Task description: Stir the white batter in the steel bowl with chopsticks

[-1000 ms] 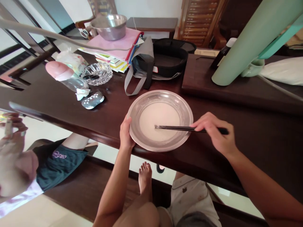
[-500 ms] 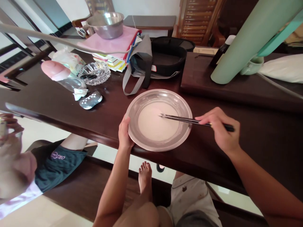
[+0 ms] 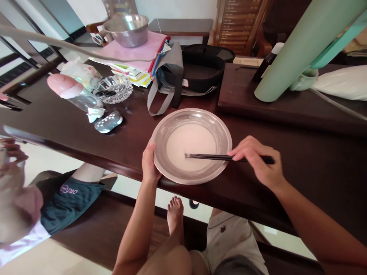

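Observation:
A wide steel basin (image 3: 160,152) with white liquid (image 3: 192,141) in it sits at the front edge of the dark wooden table (image 3: 129,141). My left hand (image 3: 149,162) grips its left rim, thumb on top and fingers hidden beneath. My right hand (image 3: 259,160) is closed round a pair of black chopsticks (image 3: 212,156). They reach over the right rim, and their tips are in the liquid, left of the middle.
Behind the basin lies a grey and black bag (image 3: 200,72). A steel bowl (image 3: 127,32) tops a stack of books. To the left are a glass ashtray (image 3: 113,89), a game controller (image 3: 109,122) and a bottle (image 3: 71,91). A green tube (image 3: 283,57) leans at right; another person sits at left.
My right hand moved the chopsticks up and right through the liquid, then back down and left. My left hand stays on the rim.

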The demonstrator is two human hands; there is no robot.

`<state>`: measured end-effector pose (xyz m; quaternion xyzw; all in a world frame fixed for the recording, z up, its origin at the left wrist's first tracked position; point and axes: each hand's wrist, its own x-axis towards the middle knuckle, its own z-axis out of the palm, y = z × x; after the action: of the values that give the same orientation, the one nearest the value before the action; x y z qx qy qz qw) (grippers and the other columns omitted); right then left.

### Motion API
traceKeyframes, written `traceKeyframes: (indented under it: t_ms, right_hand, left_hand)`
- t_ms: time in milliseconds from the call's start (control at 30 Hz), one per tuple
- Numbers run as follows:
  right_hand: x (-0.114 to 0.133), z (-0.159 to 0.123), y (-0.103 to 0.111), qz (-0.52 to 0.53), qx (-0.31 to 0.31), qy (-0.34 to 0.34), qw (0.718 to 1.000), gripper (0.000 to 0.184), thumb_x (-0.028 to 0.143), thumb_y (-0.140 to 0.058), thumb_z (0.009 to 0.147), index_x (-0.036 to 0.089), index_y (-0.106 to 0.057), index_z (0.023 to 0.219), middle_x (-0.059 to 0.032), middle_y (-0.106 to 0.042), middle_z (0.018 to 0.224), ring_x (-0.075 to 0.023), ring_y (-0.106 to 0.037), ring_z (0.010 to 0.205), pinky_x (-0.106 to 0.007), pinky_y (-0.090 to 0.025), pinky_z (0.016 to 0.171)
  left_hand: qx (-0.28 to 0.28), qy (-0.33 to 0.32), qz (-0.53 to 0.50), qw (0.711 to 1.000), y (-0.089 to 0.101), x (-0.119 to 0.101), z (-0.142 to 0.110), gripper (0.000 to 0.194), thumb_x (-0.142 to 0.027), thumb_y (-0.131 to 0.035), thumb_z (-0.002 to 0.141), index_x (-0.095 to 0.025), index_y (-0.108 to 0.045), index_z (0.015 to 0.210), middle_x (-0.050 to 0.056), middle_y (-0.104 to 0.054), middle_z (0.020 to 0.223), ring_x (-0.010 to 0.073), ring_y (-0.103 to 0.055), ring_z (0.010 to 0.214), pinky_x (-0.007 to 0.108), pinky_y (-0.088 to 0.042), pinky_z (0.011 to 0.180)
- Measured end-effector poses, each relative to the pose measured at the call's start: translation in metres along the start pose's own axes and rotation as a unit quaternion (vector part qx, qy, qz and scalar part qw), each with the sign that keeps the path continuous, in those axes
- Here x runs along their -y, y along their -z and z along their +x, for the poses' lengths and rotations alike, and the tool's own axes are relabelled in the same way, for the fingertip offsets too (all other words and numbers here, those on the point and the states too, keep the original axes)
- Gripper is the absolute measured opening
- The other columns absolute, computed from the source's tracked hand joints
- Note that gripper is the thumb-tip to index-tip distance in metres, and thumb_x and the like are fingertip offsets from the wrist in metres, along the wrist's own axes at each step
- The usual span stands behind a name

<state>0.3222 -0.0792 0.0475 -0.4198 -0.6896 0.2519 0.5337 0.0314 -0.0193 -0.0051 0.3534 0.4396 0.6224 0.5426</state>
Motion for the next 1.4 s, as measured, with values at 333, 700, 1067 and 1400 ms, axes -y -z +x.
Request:
traceKeyframes:
  t_ms: [333, 700, 1067, 1400]
  right_hand:
    - [-0.0005, -0.0012, -0.0013, 0.000, 0.007, -0.010, 1.000, 0.028, 0.020, -0.054, 0.096, 0.025, -0.075, 0.078, -0.0034, -0.078, 0.084, -0.0201, -0.067, 0.075, -0.038, -0.051, 0.072]
    - [-0.0011, -0.0016, -0.0024, -0.020, 0.009, -0.019, 1.000, 0.025, 0.019, -0.056, 0.095, 0.024, -0.075, 0.081, -0.0036, -0.077, 0.088, -0.0204, -0.068, 0.082, -0.038, -0.050, 0.077]
    - [-0.0003, -0.0004, -0.0005, -0.026, -0.004, -0.015, 1.000, 0.025, 0.019, -0.055, 0.095, 0.024, -0.075, 0.082, -0.0031, -0.077, 0.088, -0.0197, -0.068, 0.084, -0.037, -0.051, 0.078]
    - [0.0006, 0.0004, 0.0005, -0.020, -0.022, -0.015, 0.999, 0.026, 0.022, -0.056, 0.095, 0.025, -0.075, 0.078, -0.0031, -0.077, 0.085, -0.0208, -0.068, 0.080, -0.038, -0.050, 0.075]
  left_hand:
    - [0.002, 0.003, -0.009, 1.000, -0.0001, 0.0003, 0.0001, 0.038, -0.041, -0.068, 0.081, -0.019, -0.075, 0.111, 0.007, -0.076, 0.113, 0.0297, -0.065, 0.117, 0.036, -0.053, 0.097]
    - [-0.006, 0.000, -0.004, 1.000, 0.0001, 0.0007, 0.0000, 0.038, -0.041, -0.068, 0.081, -0.020, -0.075, 0.111, 0.007, -0.076, 0.113, 0.0296, -0.065, 0.116, 0.035, -0.054, 0.095]
    - [-0.008, -0.004, 0.013, 1.000, -0.0003, 0.0005, -0.0004, 0.040, -0.045, -0.068, 0.080, -0.020, -0.075, 0.110, 0.008, -0.076, 0.113, 0.0306, -0.065, 0.116, 0.036, -0.054, 0.096]
    - [-0.007, -0.003, 0.012, 1.000, -0.0012, 0.0006, -0.0006, 0.039, -0.044, -0.066, 0.081, -0.021, -0.075, 0.111, 0.007, -0.075, 0.116, 0.0302, -0.064, 0.118, 0.036, -0.053, 0.097]
